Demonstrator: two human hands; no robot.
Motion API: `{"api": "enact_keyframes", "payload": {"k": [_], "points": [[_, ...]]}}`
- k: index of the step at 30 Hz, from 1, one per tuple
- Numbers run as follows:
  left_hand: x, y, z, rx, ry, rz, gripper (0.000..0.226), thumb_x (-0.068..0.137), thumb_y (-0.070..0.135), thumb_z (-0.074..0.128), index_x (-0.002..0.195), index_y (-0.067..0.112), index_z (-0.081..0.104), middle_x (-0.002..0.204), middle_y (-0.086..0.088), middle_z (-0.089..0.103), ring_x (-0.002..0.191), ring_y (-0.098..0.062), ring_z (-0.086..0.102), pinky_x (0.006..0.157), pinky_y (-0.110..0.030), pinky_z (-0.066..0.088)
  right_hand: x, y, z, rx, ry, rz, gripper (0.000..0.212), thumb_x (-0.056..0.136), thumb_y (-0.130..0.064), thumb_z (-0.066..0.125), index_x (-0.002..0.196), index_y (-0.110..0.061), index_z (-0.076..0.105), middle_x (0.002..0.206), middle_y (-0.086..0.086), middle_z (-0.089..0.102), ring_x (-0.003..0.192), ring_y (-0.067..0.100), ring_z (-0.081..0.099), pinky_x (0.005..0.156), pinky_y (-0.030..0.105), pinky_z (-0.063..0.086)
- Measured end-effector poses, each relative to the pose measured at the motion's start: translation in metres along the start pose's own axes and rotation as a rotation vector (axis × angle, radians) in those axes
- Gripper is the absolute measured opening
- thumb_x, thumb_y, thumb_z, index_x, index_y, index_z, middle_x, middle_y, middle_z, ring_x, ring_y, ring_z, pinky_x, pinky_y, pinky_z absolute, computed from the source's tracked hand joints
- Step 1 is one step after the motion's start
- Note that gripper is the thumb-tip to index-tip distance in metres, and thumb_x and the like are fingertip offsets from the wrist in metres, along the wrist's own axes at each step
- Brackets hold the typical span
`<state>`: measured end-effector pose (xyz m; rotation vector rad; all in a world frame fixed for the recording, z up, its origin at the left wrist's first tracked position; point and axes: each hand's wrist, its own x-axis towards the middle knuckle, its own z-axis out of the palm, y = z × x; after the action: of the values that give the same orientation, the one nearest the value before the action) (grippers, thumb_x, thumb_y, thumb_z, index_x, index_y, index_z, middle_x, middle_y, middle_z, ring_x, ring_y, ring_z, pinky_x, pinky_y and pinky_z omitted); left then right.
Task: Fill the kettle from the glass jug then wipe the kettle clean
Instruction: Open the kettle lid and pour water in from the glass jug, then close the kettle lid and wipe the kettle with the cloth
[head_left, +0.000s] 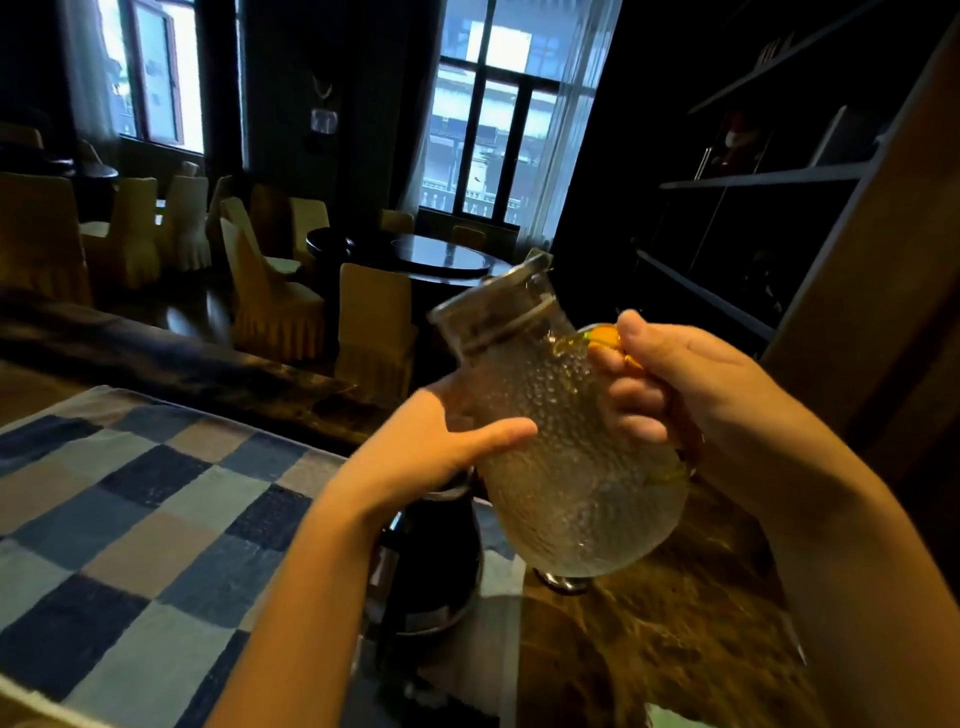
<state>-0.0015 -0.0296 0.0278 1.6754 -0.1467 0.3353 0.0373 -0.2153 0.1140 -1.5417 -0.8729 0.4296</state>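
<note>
A textured glass jug (566, 452) with an amber handle and a lidded mouth is held up in the air, tilted with its mouth toward the upper left. My right hand (670, 384) is wrapped around the handle. My left hand (447, 441) presses flat against the jug's left side. Below the jug, a dark kettle (431, 566) stands on the table, partly hidden by my left forearm. Its top is hidden, so I cannot tell whether it is open.
A blue and beige checked cloth (130, 519) covers the table's left part; brown marbled tabletop (649, 634) shows at right. A small shiny object (563, 582) sits under the jug's base. Covered chairs (369, 322), a round dark table and shelves stand beyond.
</note>
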Motion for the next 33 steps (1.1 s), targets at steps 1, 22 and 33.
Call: {"api": "enact_keyframes", "payload": {"k": [1,22,33], "points": [[0.001,0.005,-0.016,0.017,-0.01,0.011,0.044,0.059,0.04,0.072,0.101,0.034,0.063,0.096,0.016,0.074,0.093,0.003,0.068,0.08,-0.016,0.055,0.006,-0.004,0.009,0.073,-0.031,0.0,0.031,0.084,-0.04,0.045,0.066,-0.015,0.051,0.05,-0.008,0.035,0.041,0.006,0.037,0.039,0.013,0.034],[-0.03,-0.069,-0.311,0.257,-0.008,-0.264,0.051,0.085,0.016,0.065,0.122,0.046,0.046,0.119,0.029,0.049,0.113,0.007,0.05,0.099,-0.019,0.039,0.168,0.14,0.289,0.093,-0.046,0.068,0.017,0.096,-0.015,0.052,0.094,-0.004,0.065,0.087,0.008,0.073,0.083,0.01,0.069,0.078,0.024,0.054],[-0.071,-0.122,-0.355,0.203,0.003,-0.356,0.101,0.046,0.055,0.084,0.135,0.033,0.042,0.134,0.015,0.049,0.123,-0.003,0.048,0.106,-0.026,0.037,0.175,0.193,0.354,0.176,-0.198,0.168,0.005,0.09,-0.009,0.059,0.092,-0.006,0.061,0.093,0.012,0.071,0.093,0.024,0.066,0.09,0.045,0.051]]}}
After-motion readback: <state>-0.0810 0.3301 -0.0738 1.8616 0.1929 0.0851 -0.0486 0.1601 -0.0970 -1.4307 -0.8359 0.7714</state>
